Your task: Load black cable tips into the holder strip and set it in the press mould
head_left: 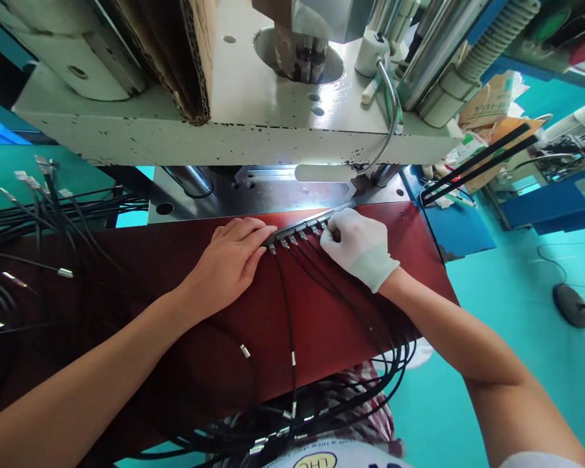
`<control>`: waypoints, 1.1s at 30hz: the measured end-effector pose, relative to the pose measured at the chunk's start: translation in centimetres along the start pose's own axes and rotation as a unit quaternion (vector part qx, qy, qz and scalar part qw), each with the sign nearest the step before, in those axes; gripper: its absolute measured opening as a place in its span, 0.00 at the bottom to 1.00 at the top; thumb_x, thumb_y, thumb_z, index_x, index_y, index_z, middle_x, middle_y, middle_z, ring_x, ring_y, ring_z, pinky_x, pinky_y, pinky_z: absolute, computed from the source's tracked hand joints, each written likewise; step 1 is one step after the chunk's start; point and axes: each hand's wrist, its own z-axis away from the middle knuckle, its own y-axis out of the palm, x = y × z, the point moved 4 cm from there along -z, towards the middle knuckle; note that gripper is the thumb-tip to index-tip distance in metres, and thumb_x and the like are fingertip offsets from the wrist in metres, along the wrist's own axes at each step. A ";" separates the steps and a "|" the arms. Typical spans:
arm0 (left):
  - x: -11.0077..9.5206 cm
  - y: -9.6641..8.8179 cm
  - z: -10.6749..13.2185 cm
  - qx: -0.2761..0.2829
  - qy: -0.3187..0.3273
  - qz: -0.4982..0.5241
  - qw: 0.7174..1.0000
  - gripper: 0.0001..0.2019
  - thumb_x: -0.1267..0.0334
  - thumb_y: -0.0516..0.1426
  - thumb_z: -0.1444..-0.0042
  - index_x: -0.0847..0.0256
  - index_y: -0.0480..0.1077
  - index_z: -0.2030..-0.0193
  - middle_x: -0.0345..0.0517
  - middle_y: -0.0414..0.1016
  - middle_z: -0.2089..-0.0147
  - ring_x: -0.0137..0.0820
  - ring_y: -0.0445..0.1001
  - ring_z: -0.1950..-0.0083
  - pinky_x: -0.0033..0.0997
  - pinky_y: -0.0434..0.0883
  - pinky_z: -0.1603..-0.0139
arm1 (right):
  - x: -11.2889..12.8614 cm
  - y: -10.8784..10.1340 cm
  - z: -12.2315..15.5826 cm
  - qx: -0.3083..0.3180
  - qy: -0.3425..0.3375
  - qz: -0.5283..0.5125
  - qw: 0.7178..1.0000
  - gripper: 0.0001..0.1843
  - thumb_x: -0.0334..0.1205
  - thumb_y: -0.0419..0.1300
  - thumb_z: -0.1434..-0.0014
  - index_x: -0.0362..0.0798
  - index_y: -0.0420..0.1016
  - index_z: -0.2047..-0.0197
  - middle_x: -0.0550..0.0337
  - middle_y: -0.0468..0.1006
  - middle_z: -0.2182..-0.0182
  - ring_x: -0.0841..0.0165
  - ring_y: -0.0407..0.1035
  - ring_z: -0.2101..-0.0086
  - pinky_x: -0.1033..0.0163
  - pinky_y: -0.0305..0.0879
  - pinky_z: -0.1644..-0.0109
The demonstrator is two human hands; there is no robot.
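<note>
A dark metal strip (pixel 302 227) lies slanted on the red work surface (pixel 185 253), holding a row of several metal cable connectors. Black cables (pixel 292 312) run from it toward me. My bare left hand (pixel 231 260) lies flat with fingers stretched out, fingertips touching the strip's left end. My right hand (pixel 358 246), in a white glove, is curled with fingers pinched on a connector at the strip's right end.
A white machine press (pixel 234 123) overhangs the surface, with a lamp (pixel 324 173) under it. More black cables with metal ends (pixel 43 195) lie at the left. A cable bundle (pixel 283 422) hangs off the near edge. Blue benches and a teal floor (pixel 517 338) are at right.
</note>
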 end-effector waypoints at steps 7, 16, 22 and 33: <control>-0.1 -0.1 0.0 0.011 -0.004 -0.017 1.000 0.19 0.64 0.46 0.33 0.62 0.66 0.39 0.53 0.69 0.43 0.42 0.68 0.44 0.44 0.65 0.46 | 0.0 -0.6 0.2 0.020 -0.009 -0.010 1.000 0.12 0.47 0.56 0.38 0.49 0.73 0.68 0.64 0.75 0.67 0.68 0.69 0.66 0.60 0.48 0.67; -0.7 0.4 0.3 0.008 -0.015 -0.018 1.000 0.22 0.64 0.46 0.33 0.64 0.63 0.35 0.54 0.68 0.44 0.42 0.65 0.45 0.46 0.65 0.43 | 3.4 -1.6 1.6 0.042 -0.069 0.026 0.996 0.15 0.49 0.53 0.35 0.52 0.77 0.64 0.62 0.77 0.64 0.66 0.70 0.66 0.58 0.46 0.68; -0.3 0.3 0.0 0.008 0.026 0.039 0.999 0.21 0.67 0.46 0.34 0.64 0.64 0.36 0.53 0.68 0.42 0.40 0.66 0.45 0.45 0.65 0.40 | 3.6 0.1 1.1 0.044 -0.050 0.010 0.998 0.13 0.44 0.52 0.35 0.50 0.74 0.66 0.63 0.77 0.66 0.67 0.71 0.65 0.58 0.48 0.67; -0.6 0.5 0.4 0.006 0.008 0.003 1.000 0.22 0.66 0.45 0.33 0.63 0.63 0.34 0.54 0.67 0.44 0.42 0.64 0.44 0.47 0.64 0.40 | 4.2 -1.8 2.1 0.049 -0.062 -0.005 0.997 0.15 0.48 0.52 0.33 0.52 0.77 0.61 0.63 0.77 0.60 0.68 0.71 0.62 0.58 0.51 0.65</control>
